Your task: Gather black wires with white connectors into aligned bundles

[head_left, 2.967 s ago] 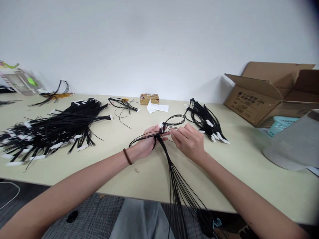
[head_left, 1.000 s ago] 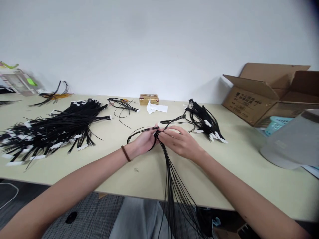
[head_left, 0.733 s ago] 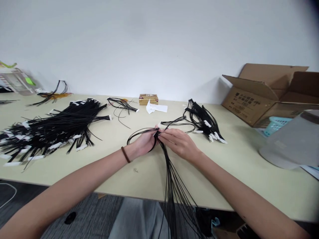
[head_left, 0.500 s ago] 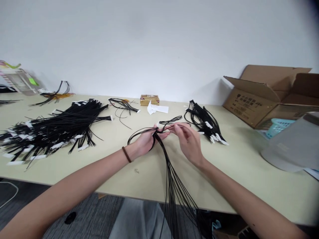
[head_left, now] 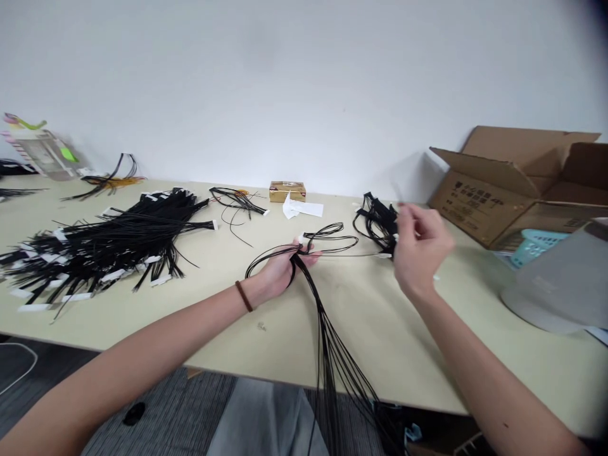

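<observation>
Head view: left hand (head_left: 280, 269) fingers clamp wire bundle (head_left: 327, 329); right hand (head_left: 420, 250) blurred, fingers unclear.

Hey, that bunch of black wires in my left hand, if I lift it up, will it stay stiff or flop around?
Probably floppy: past the left hand the wire bundle droops over the table edge and fans out. Likely light, since one hand carries it. Strands may slip or tangle; loops already spring out above the grip.
</observation>
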Action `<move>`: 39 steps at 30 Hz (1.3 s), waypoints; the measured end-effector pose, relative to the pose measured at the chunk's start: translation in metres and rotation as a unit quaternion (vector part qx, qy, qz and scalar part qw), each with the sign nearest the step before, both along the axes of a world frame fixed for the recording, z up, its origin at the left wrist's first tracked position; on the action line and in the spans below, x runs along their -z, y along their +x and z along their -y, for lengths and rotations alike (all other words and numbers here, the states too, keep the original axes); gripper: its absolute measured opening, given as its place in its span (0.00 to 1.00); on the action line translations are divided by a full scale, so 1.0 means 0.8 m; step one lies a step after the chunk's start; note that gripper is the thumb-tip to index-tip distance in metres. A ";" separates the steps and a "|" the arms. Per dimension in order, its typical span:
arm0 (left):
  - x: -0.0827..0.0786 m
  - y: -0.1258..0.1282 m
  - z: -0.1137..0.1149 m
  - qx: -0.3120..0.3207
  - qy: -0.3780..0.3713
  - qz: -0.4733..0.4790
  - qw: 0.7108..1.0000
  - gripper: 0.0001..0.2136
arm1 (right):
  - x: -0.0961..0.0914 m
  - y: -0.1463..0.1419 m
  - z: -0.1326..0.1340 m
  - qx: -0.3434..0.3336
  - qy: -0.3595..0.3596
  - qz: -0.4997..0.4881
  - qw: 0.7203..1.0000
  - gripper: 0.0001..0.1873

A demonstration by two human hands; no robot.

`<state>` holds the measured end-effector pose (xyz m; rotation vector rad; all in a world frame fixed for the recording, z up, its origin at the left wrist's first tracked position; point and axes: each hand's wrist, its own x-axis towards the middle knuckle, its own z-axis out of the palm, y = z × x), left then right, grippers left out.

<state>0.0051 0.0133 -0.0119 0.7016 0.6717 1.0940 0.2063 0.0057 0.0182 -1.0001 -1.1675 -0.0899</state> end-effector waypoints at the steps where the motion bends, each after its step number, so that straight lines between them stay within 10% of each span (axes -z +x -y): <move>1: 0.000 0.000 0.000 0.001 0.007 -0.001 1.000 0.09 | 0.004 -0.010 0.005 0.019 0.019 0.098 0.995 0.08; 8: 0.001 0.004 0.003 0.002 0.066 0.001 0.998 0.07 | 0.035 -0.061 0.023 -0.012 0.030 0.376 0.926 0.07; 39: 0.011 0.007 0.004 -0.013 0.138 -0.030 0.990 0.09 | 0.042 -0.063 0.024 0.066 -0.013 0.461 0.885 0.14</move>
